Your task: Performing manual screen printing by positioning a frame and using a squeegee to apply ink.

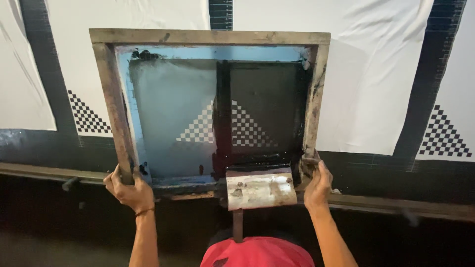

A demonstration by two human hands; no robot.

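White cloth (376,79) printed with checkered triangles covers the long worktop (29,148), and the wooden screen frame (208,37) lies flat on it, straight ahead of the person, its long sides running left to right. At the frame's near left corner the left hand (129,190) has its fingers closed round the wood; a squeegee (260,190) rests on the near rail between the hands. At the near right corner the right hand (318,185) grips likewise, so both hands are equally near, the frame extending away from them.

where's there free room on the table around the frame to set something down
Free: white cloth right of the frame, and a strip at its left. Crowded: the near edge, where left hand, right hand and squeegee sit.
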